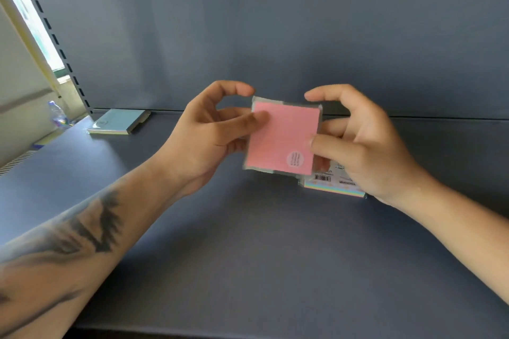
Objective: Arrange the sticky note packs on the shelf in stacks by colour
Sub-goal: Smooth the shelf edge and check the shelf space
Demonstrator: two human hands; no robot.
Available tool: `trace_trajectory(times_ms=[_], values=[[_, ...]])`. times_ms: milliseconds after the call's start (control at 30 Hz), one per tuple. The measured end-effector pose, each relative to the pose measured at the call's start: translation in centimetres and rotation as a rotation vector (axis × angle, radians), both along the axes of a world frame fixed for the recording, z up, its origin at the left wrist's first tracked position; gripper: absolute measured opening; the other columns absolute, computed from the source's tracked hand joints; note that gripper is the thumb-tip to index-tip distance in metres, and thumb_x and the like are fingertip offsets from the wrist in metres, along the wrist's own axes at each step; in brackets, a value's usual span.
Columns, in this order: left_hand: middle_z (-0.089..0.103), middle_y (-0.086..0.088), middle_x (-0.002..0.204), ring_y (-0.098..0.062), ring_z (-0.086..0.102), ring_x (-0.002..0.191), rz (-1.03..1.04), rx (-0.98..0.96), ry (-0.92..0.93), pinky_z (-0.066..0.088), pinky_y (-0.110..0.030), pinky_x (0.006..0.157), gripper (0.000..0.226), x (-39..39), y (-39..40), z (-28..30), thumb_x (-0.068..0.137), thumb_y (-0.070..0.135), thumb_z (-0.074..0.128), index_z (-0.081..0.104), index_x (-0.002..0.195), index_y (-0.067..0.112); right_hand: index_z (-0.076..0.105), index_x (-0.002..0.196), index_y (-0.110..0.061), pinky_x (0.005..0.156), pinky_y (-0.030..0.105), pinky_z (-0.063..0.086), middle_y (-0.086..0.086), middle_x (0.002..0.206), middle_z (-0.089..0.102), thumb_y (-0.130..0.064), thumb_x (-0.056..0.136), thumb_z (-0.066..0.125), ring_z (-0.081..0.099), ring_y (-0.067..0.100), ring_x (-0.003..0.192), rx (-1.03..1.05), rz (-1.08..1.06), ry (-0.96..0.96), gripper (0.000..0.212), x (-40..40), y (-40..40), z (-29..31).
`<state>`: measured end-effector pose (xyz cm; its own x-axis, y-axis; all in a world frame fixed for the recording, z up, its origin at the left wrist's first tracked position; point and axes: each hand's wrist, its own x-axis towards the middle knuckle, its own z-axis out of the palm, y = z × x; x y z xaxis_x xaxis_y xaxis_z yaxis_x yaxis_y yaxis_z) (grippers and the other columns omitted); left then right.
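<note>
A pink sticky note pack (283, 137) in clear wrap, with a round white sticker near its lower right corner, is held up above the grey shelf (248, 242). My left hand (209, 135) pinches its left edge between thumb and fingers. My right hand (360, 140) holds its right edge, thumb on the front. Below and behind the right hand lies a multicoloured pack (330, 184) with a barcode label, partly hidden. A pale blue-green pack (118, 121) lies flat at the back left of the shelf.
The shelf's grey back panel (275, 30) rises straight behind. A slotted upright (55, 36) runs down the left side. Beyond the left edge stand a plastic bottle (57, 115) and a pale wall.
</note>
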<state>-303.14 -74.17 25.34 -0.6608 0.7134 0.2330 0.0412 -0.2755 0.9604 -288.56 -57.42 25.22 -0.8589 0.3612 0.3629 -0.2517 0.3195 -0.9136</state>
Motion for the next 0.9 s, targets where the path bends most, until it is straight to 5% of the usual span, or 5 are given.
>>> trace_trajectory(times_ms=[167,300,567,700,900], values=[[0.073,-0.015,0.097,-0.026,0.067,0.081,-0.057,-0.064,-0.038,0.057,-0.034,0.073,0.032,0.3,0.0,0.0,0.082,0.020,0.075,0.068,0.109,0.006,0.054,0.110,-0.010,0.061,0.047,0.058,0.021,0.074,0.074,0.016,0.087,0.065,0.070,0.033,0.060,-0.060,-0.037,0.016,0.036,0.0,-0.6,0.0],[0.074,-0.020,0.103,-0.034,0.067,0.089,-0.049,-0.149,0.014,0.058,-0.047,0.090,0.036,-0.1,-0.4,-0.4,0.081,0.012,0.075,0.073,0.116,0.010,0.047,0.105,-0.010,0.065,0.047,0.060,0.017,0.082,0.076,0.006,0.086,0.075,0.073,0.031,0.067,-0.094,-0.105,0.056,0.038,-0.2,-0.5,-0.4],[0.074,-0.025,0.107,-0.035,0.069,0.092,0.001,-0.205,0.026,0.058,-0.045,0.090,0.021,-0.1,-0.7,0.0,0.097,0.008,0.062,0.074,0.112,0.001,0.053,0.140,-0.039,0.107,0.024,0.044,-0.019,0.154,0.036,-0.049,0.066,0.093,0.040,-0.003,0.140,0.628,-0.100,-0.088,0.084,0.5,0.1,-0.9],[0.074,-0.024,0.113,-0.034,0.072,0.096,-0.028,-0.223,0.061,0.058,-0.046,0.090,0.024,0.1,-1.0,0.0,0.100,0.011,0.058,0.075,0.114,0.001,0.063,0.135,-0.032,0.101,0.006,0.035,-0.020,0.135,0.054,-0.048,0.070,0.090,0.051,-0.005,0.125,0.746,-0.106,-0.055,0.072,0.4,0.1,-1.1],[0.077,0.005,0.109,-0.021,0.069,0.105,0.027,-0.553,0.494,0.049,-0.042,0.103,0.047,-1.2,-2.6,0.4,0.098,0.063,0.047,0.076,0.112,0.028,0.063,0.132,-0.042,0.099,0.014,0.040,-0.026,0.127,0.053,-0.055,0.077,0.082,0.051,-0.003,0.118,0.838,-0.084,-0.220,0.061,-0.7,0.6,0.0]])
